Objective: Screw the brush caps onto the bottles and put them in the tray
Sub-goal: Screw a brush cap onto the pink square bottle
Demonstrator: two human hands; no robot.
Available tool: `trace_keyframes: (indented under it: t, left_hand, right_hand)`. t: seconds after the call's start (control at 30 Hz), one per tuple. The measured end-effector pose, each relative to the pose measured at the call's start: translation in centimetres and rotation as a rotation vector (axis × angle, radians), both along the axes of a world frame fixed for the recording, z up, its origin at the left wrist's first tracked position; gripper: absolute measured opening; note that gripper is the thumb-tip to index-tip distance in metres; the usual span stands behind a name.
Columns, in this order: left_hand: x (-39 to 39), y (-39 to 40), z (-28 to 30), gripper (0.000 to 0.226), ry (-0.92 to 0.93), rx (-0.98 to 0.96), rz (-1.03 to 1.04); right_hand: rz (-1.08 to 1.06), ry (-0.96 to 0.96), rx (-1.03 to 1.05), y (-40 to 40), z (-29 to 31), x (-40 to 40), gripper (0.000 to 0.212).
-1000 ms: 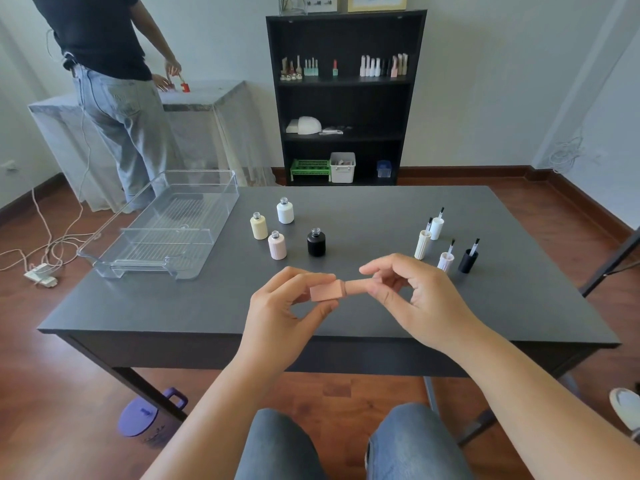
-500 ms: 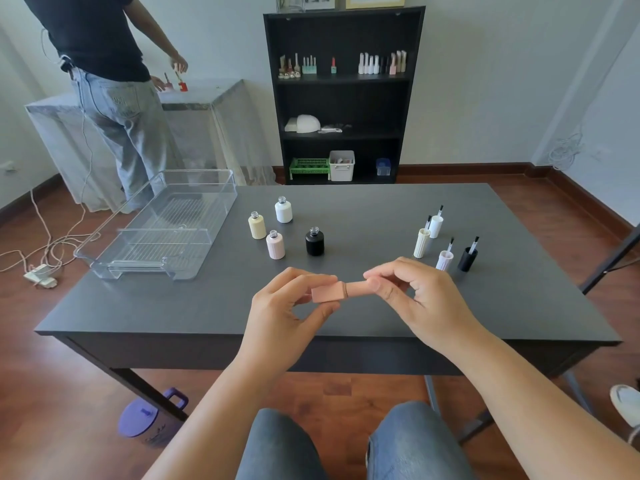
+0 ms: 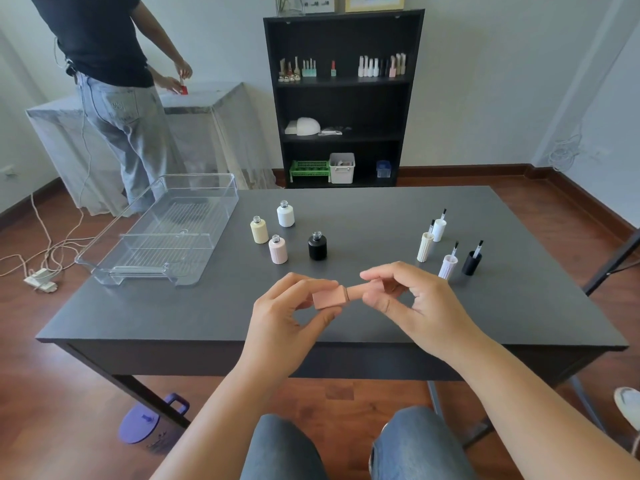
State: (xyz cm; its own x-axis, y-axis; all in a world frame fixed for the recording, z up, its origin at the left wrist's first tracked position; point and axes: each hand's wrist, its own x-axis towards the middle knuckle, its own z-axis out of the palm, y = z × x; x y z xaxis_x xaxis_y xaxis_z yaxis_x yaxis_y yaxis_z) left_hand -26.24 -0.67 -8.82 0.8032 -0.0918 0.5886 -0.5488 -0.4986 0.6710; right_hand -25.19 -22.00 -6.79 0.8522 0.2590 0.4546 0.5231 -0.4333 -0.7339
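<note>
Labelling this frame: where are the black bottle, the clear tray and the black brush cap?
black bottle point(image 3: 317, 247): head view, middle of its body.
clear tray point(image 3: 207, 176): head view, far rim.
black brush cap point(image 3: 471, 263): head view, side of the cap, below the brush.

Matt grey table point(image 3: 363, 209), clear glossy plastic tray point(image 3: 221, 202), matt pink bottle point(image 3: 327, 298).

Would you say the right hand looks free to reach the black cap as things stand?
Probably not yet: the right hand is pinching the pink cap against the pink bottle. The path to the black cap looks clear otherwise.
</note>
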Motion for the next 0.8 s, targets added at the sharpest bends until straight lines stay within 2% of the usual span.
trace_keyframes:
  t: [0.1, 0.2, 0.27, 0.33, 0.57, 0.67, 0.8]
  left_hand:
    - [0.0, 0.1, -0.2, 0.032, 0.019, -0.010, -0.007]
    - [-0.1, 0.0, -0.3, 0.033, 0.027, -0.024, -0.035]
    - [0.0, -0.1, -0.4, 0.035, 0.022, -0.020, -0.033]
    - [0.1, -0.1, -0.5, 0.035, 0.000, -0.010, -0.014]
    - [0.8, -0.1, -0.5, 0.029, -0.033, -0.043, 0.071]
    - [2.5, 0.0, 0.0, 0.033, 0.087, -0.078, 0.059]
    - [5.7, 0.2, 0.2, 0.053, 0.229, -0.028, 0.103]
  right_hand:
    - [0.066, 0.103, 0.085, 0.1, -0.5, 0.1, 0.023]
    - [0.117, 0.283, 0.361, 0.7, -0.7, 0.2, 0.017]
    - [0.119, 0.326, 0.505, 1.2, -0.9, 0.3, 0.019]
    - [0.100, 0.312, 0.554, 1.6, -1.0, 0.4, 0.020]
    - [0.029, 0.232, 0.464, 2.7, 0.4, 1.2, 0.020]
    - [-0.030, 0.218, 0.256, 2.9, 2.4, 3.3, 0.012]
    - [-0.155, 0.082, 0.029, 2.5, 6.3, 8.3, 0.003]
